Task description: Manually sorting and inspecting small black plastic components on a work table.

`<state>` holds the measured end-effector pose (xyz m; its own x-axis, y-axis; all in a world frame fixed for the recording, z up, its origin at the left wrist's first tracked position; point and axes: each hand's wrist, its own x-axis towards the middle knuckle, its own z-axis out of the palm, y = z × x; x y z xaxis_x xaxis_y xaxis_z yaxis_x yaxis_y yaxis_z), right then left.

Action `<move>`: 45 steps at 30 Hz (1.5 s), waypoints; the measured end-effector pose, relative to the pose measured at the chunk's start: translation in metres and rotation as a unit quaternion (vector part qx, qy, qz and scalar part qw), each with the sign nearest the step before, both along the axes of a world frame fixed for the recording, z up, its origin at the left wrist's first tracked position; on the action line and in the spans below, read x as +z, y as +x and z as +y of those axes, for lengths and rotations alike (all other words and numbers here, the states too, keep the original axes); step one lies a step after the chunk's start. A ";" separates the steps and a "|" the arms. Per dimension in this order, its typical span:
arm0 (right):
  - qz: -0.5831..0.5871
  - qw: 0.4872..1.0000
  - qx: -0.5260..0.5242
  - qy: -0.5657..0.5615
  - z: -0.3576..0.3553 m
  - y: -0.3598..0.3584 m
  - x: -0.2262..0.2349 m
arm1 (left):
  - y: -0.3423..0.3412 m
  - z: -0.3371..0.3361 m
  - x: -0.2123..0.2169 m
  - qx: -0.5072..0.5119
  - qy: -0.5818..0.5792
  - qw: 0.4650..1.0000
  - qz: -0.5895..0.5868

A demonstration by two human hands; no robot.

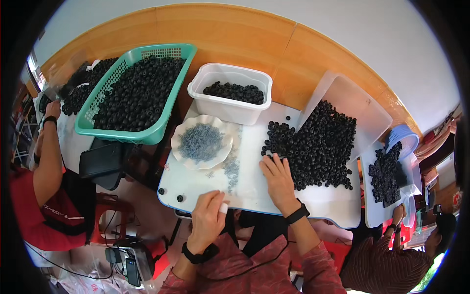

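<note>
My right hand [279, 180] rests flat with fingers stretched out, its fingertips at the near left edge of a heap of small black ring-shaped parts [325, 152]. Close to the table's front edge is my left hand [207, 220], fingers bent and pressed together. Whatever it may hold is hidden; a white wrap covers one fingertip. Beyond it, a scalloped cream plate [223, 156] carries a mound of tiny greyish, see-through pieces [199, 142]. More of these pieces [231, 172] lie scattered on the white table [254, 193] beside the plate. Two black parts [180, 198] sit apart near the left corner.
A white tub [227, 113] of black parts stands at the back. Left of it is a green basket [147, 137] full of them. A translucent bin [369, 105] lies tipped behind the heap. Co-workers sit at left [49, 206] and right [391, 259], beside more black parts.
</note>
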<state>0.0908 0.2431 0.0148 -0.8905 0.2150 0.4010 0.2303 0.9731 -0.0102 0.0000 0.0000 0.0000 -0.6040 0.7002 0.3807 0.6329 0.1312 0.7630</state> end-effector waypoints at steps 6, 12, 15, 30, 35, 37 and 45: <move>0.032 0.998 -0.001 -0.047 -0.011 -0.005 0.007 | -0.021 0.019 0.011 0.140 -0.052 0.980 0.132; 0.003 0.981 0.067 -0.181 -0.032 -0.030 0.015 | -0.022 0.037 0.004 0.112 -0.066 0.982 0.138; -0.017 0.979 0.085 -0.184 -0.034 -0.045 0.017 | -0.020 0.043 -0.001 0.081 -0.044 0.988 0.127; -0.049 0.990 0.031 -0.126 0.013 -0.130 -0.006 | -0.021 0.047 -0.004 0.123 0.074 0.989 0.031; -0.032 0.996 0.033 -0.082 0.014 -0.139 -0.016 | -0.028 0.040 -0.017 0.183 0.167 0.965 -0.085; -0.033 0.992 0.061 -0.107 0.018 -0.137 -0.015 | -0.033 0.041 -0.012 0.212 0.302 0.839 -0.400; -0.080 0.978 0.133 -0.139 0.014 -0.128 0.009 | -0.077 0.034 0.011 0.156 0.319 0.772 -0.527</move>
<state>-0.0372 0.2574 0.0240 -0.9765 0.0481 0.2101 -0.0099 0.9638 -0.2666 -0.0770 0.0340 0.0110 -0.9148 0.3312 -0.2311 -0.3712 -0.4636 0.8046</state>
